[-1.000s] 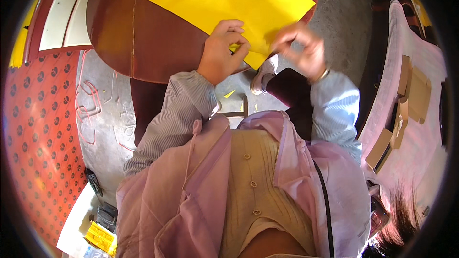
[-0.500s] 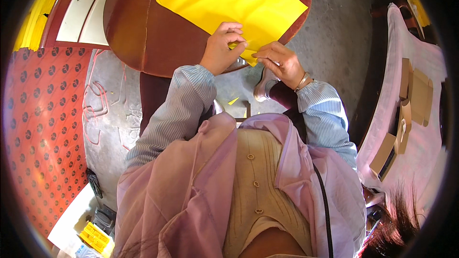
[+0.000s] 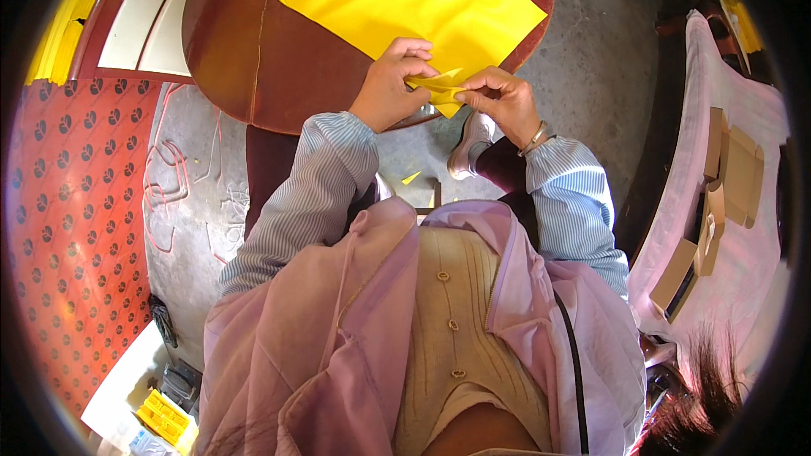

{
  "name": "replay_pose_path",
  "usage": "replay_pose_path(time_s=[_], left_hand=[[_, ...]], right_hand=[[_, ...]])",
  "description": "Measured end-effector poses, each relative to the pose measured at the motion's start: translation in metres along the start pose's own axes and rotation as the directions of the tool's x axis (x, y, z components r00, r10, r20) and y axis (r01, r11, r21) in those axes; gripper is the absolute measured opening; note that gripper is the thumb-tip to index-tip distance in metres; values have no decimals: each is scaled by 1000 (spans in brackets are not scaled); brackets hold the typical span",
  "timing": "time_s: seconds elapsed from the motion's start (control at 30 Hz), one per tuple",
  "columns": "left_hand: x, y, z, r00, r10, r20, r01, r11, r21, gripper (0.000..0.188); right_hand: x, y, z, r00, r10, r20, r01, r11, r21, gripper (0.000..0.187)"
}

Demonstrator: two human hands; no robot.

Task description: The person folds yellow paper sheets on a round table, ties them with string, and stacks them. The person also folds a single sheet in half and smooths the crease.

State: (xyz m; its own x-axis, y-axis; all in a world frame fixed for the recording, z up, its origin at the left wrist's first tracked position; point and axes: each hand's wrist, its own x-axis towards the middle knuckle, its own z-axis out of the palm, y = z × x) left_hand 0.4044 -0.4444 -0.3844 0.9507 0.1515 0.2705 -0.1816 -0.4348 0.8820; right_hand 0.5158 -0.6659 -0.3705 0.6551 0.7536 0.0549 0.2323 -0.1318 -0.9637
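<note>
Pinched between the thumb and forefinger of the right hand [image 3: 504, 103] is the near corner of a bright yellow, flat, four-cornered sheet of soft material [image 3: 422, 8]; those digits are closed on it. Across from it, the left hand [image 3: 393, 84] sits at the same folded edge, its thumb and forefinger curled around a raised yellow flap; whether they press together on it I cannot tell. Most of the yellow sheet lies spread on a round, reddish-brown table [image 3: 232, 51] with a seam running across its top, while the gripped corner juts past the near rim toward the person. Both forearms wear blue-and-white striped sleeves [image 3: 317, 173], and a silvery bangle [image 3: 534, 137] circles the right wrist. Below the hands, a small yellow scrap [image 3: 411, 178] lies on the grey concrete floor [image 3: 596, 59], near a white shoe [image 3: 466, 150]. To the left are a reddish cord [image 3: 182, 181] in loose loops and a red sheet with dark round motifs [image 3: 80, 228]; to the right, an open brown cardboard box [image 3: 743, 173] rests on a pale pink cloth [image 3: 705, 72].
</note>
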Motion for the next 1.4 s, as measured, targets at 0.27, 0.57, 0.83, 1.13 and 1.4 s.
replay_pose_path(time_s=[0.27, 0.57, 0.83, 1.13, 1.4], left_hand=[[0, 4, 0, 1000, 11, 6, -12, 999, 49, 22], [-1, 5, -1, 1000, -22, 22, 21, 999, 38, 23], [-1, 6, -1, 999, -27, 23, 26, 999, 43, 23], [-1, 7, -1, 1000, -22, 21, 21, 998, 52, 24], [0, 8, 5, 998, -22, -50, 25, 998, 54, 22]], right_hand=[[0, -4, -2, 999, 35, 25, -34, 999, -18, 17], [0, -11, -2, 997, 80, 7, -81, 996, 32, 14], [1, -15, 1, 1000, 16, -17, -17, 997, -77, 13], [0, -17, 2, 998, -64, -25, 59, 987, -148, 12], [-2, -18, 5, 986, -110, -127, 84, 977, -198, 12]])
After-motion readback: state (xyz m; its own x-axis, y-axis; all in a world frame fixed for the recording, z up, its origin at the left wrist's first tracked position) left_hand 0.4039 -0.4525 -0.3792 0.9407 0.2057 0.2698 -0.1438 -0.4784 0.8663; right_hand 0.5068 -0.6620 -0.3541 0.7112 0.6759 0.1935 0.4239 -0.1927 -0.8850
